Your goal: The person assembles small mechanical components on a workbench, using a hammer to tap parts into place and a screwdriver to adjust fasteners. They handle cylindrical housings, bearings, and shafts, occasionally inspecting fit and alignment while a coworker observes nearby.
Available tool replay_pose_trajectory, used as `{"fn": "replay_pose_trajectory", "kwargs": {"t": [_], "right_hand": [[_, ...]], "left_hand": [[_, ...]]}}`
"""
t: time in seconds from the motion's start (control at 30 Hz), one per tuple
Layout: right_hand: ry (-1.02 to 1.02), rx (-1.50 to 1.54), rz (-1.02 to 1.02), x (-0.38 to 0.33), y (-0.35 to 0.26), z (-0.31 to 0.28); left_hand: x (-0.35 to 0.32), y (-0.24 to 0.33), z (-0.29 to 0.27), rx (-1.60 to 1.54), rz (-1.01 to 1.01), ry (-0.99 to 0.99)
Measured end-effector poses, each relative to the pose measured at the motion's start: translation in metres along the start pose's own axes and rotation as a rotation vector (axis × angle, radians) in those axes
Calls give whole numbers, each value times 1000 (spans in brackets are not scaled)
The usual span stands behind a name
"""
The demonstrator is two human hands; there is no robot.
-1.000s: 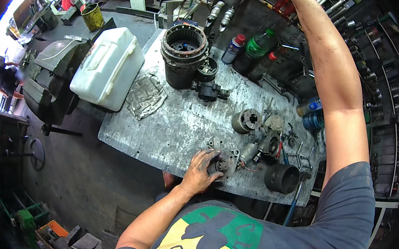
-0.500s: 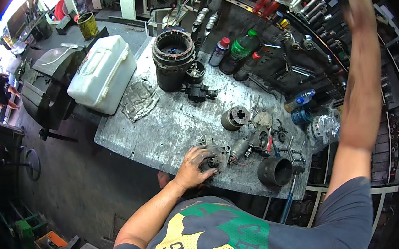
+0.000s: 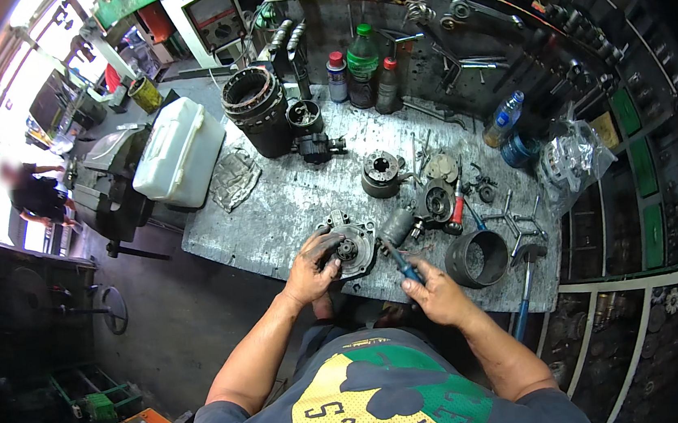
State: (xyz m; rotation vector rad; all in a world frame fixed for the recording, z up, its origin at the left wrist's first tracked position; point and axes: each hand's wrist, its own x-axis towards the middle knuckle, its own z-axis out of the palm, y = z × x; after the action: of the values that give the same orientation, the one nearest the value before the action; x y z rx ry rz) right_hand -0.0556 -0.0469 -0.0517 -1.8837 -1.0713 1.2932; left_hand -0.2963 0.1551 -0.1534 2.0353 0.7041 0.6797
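My left hand (image 3: 310, 270) grips the near-left side of a round metal housing (image 3: 364, 236), fingers on its top and thumb near the toothed hub at its middle. The housing lies at the table's near edge. In my right hand (image 3: 443, 293) is a slim blue-handled tool (image 3: 404, 265), its dark metal tip pointing up and left toward the housing, a short way off its right side. Whether it is pliers or a screwdriver I cannot tell. Just beyond the tip lies a grey cylindrical part (image 3: 397, 227).
A dark metal ring (image 3: 458, 261), a hammer (image 3: 524, 295) and a puller (image 3: 524, 222) lie right. Farther back stand a slotted cylinder (image 3: 380, 176), a tall black stator housing (image 3: 262, 129), several bottles (image 3: 363, 64) and a white case (image 3: 179, 157). A person (image 3: 37, 192) stands far left.
My right hand has come down from the tool rack at upper right to beside the housing, holding the blue-handled tool. My left hand stays on the housing. The view has shifted.
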Motion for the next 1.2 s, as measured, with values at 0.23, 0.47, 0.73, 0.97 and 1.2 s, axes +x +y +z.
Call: {"fn": "replay_pose_trajectory", "kwargs": {"t": [0.23,0.47,0.73,0.97,1.2], "right_hand": [[28,-237,-134,2,32,9],[85,-294,-347,11,20,6],[12,-369,-329,22,11,-1],[-1,-350,-320,25,-1,1],[-138,-659,-197,25,-62,-17]], "left_hand": [[1,23,17,101,2,114],[0,19,25,89,-40,141],[6,9,15,89,45,67],[8,1,13,71,69,46],[8,6,11,129,89,14]]}}
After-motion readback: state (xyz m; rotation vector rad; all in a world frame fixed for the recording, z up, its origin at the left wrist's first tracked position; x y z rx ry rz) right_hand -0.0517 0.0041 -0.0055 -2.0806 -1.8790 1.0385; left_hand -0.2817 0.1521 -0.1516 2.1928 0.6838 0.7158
